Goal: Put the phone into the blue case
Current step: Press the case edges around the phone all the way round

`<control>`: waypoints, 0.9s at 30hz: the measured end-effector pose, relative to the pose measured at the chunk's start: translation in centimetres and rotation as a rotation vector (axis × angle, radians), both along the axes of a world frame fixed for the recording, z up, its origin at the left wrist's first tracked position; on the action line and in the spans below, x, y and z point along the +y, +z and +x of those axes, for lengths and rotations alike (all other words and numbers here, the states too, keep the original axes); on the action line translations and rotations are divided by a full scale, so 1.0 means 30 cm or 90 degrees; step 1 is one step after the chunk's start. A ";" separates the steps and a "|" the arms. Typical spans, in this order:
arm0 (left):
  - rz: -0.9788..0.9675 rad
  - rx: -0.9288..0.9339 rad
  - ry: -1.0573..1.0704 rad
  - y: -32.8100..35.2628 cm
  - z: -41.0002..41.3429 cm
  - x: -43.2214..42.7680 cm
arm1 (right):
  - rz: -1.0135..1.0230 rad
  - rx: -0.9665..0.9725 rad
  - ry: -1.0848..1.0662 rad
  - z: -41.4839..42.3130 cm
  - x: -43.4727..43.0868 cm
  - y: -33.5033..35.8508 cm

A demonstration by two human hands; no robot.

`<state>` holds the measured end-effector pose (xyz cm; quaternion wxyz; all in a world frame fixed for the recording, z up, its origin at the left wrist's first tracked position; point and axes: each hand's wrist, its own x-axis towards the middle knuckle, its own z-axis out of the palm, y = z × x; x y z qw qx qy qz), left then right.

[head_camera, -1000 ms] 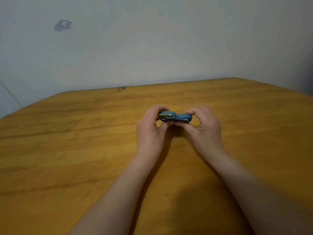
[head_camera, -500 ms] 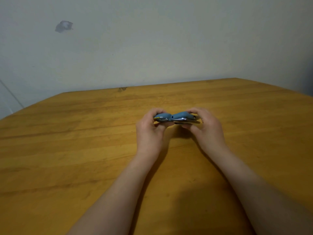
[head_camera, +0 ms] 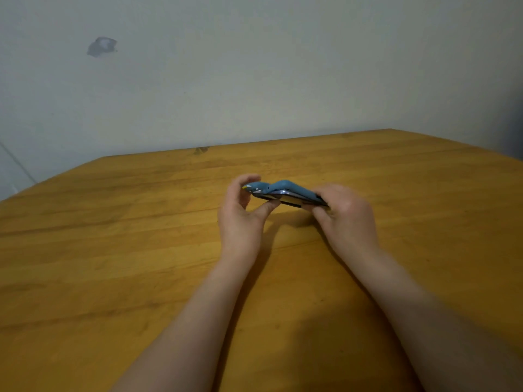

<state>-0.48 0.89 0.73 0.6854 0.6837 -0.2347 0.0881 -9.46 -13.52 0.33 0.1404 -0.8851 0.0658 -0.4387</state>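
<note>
Above the middle of the wooden surface [head_camera: 113, 250], your two hands hold the task's things in the air, clear of the boards. Your left hand [head_camera: 240, 219] pinches the left end of the blue case [head_camera: 285, 186], fingers curled over the top and thumb beneath. Your right hand [head_camera: 346, 219] grips the right end, where case and phone [head_camera: 285, 200] meet. The case humps up in the middle. The phone's dark, shiny edge shows just under it, only partly seated. The surface is honey-coloured planks with the grain running left to right, and a dark knot [head_camera: 201, 150] sits at the far edge. Your forearms and hands throw soft shadows on the wood. Behind the surface stands a plain pale wall [head_camera: 254, 80], bearing a grey chipped patch [head_camera: 102, 47] high on the left. At the far right the wall turns a darker corner.
</note>
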 end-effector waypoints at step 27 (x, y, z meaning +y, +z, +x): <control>0.292 -0.318 0.102 -0.032 -0.002 0.005 | 0.029 0.030 -0.001 0.010 0.005 -0.001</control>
